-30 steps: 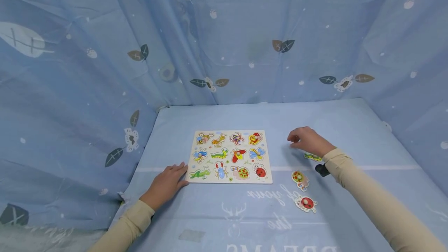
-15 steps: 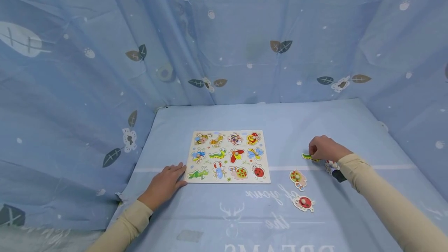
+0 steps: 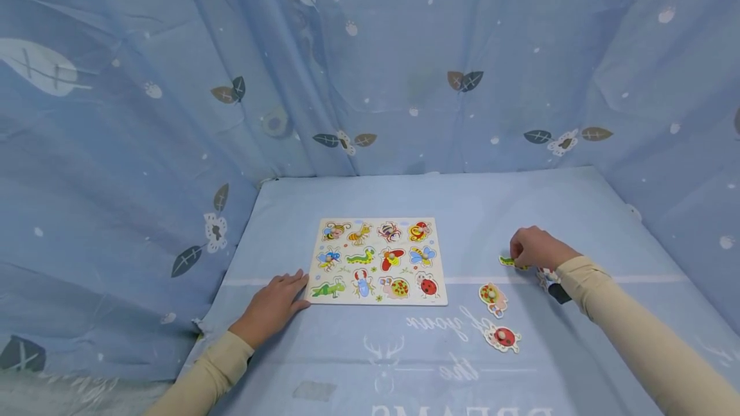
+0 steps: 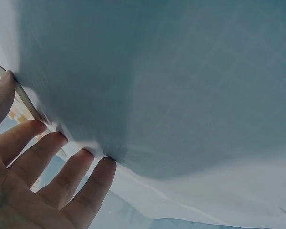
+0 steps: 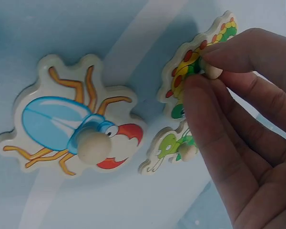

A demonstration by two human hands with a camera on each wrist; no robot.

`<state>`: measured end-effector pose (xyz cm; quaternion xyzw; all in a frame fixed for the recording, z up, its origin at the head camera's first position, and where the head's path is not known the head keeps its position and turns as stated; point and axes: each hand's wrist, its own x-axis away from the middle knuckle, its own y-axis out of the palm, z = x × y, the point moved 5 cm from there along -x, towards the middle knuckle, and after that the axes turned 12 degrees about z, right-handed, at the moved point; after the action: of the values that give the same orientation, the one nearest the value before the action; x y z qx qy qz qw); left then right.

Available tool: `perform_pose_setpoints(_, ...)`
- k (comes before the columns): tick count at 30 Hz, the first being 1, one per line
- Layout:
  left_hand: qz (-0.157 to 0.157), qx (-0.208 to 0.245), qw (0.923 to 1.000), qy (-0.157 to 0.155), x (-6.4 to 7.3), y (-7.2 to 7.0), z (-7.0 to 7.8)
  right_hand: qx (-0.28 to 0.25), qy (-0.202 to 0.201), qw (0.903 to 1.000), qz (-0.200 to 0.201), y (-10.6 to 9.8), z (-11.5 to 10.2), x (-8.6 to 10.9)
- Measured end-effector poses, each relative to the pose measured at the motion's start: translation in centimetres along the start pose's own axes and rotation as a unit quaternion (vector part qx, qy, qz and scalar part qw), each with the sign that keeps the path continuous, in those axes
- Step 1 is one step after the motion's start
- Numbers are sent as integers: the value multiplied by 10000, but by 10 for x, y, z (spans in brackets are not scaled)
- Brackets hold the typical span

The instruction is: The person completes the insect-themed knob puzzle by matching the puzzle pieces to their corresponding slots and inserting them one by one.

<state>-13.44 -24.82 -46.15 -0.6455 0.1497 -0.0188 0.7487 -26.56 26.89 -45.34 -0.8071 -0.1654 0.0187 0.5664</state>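
Observation:
In the head view, my left hand (image 3: 274, 303) rests at the left edge of a puzzle board (image 3: 376, 226) printed with insects. The left wrist view shows its fingertips (image 4: 107, 167) spread along that edge. To the right of the board, my right hand (image 3: 540, 249) is over a caterpillar puzzle piece (image 3: 507, 262). Up close, thumb and forefinger pinch the wooden knob (image 5: 213, 71) of this caterpillar piece, which lies at the cloth. A blue stag beetle piece (image 5: 52, 121) and a green grasshopper piece (image 5: 168, 145), partly behind the fingers, lie beside it.
Nearer to me on the table lie a snail piece (image 3: 493, 299) and a ladybird piece (image 3: 503, 337). Blue patterned cloth (image 3: 347, 352) covers the table, and curtains (image 3: 405, 69) hang at the back and sides.
My right hand has moved right and down from beside the board to the caterpillar piece and taken its knob. Over the last half second it has stayed there. The left hand stays put.

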Motion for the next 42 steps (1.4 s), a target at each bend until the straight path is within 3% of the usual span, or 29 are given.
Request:
perform_pose_setpoints(5,11,28,10000,47,1,0,-1,94,-135,9999,0,4,-10,-9)
perform_pose_setpoints(9,17,46,10000,72,1,-1,-1,45,-420,9990,168,4,-38,-23)
perform_pose_setpoints(17,-42,24,10000,33,-1,1,-1,30,-1425,9883,536,13,-143,-55)
perform_pose_setpoints(23,-89,65,9999,-97,0,7,0,-72,-2303,9708,668,41,-221,-71)
perform_pose_setpoints(27,-52,76,9999,-74,-1,8,2,-20,-2653,9621,630,62,-256,-78)
perform_pose_setpoints(34,21,57,10000,-20,-1,5,4,299,-2582,9635,641,86,-279,-92)
perform_pose_setpoints(42,96,7,9999,-39,1,0,0,127,-2770,9582,709,91,-296,-94)
